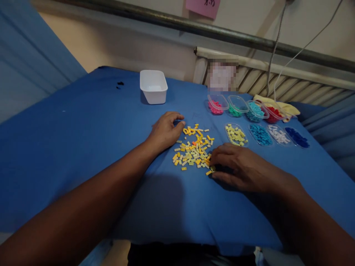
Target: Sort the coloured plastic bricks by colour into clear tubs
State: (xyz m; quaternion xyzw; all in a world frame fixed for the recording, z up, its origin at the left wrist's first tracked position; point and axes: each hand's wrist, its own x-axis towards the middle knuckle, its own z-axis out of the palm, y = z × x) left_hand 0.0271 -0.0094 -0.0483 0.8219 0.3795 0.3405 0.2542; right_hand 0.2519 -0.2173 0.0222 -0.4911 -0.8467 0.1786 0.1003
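A loose spread of small toy bricks, mostly yellow and pale yellow with one orange piece, lies on the blue cloth in front of me. My left hand rests at the upper left edge of the spread, thumb and fingers apart, with nothing seen in it. On the opposite side, my right hand reaches in at the lower right edge. Its curved fingers and thumb are apart around a few yellow bricks at the border, and no brick is visibly gripped. The palm side of both hands is hidden.
A white tub stands at the back. Clear containers hold pink, green, turquoise and red bricks. Nearer sit shallow trays of light yellow, blue, white and dark blue bricks. Black bits lie back left.
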